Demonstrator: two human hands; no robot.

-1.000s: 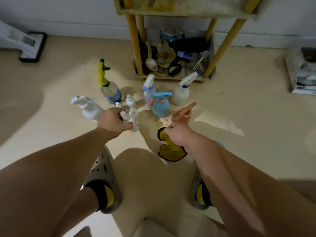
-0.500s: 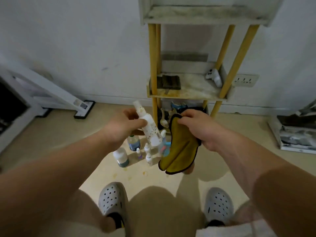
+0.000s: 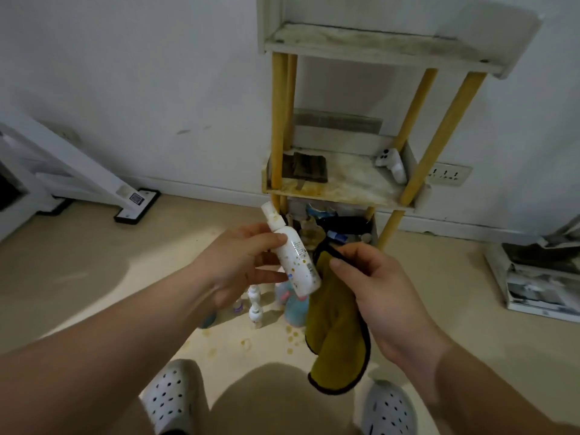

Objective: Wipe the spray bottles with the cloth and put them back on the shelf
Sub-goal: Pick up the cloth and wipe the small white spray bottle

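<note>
a small white spray bottle (image 3: 293, 257) is pinched between the thumb and fingertips of the left hand (image 3: 238, 262), tilted with its nozzle up and to the left. a printed label and gold dots are seen on its side, but the writing is too small to be read. a yellow cloth (image 3: 337, 334) is pinched at its top edge by the right hand (image 3: 373, 277) and hangs just beside the bottle. below, more bottles (image 3: 255, 304) are stood on the floor (image 3: 94, 262) before the shelf (image 3: 345, 186).

One cloth (image 3: 337, 334), two hands (image 3: 238, 262) (image 3: 379, 284).
</note>
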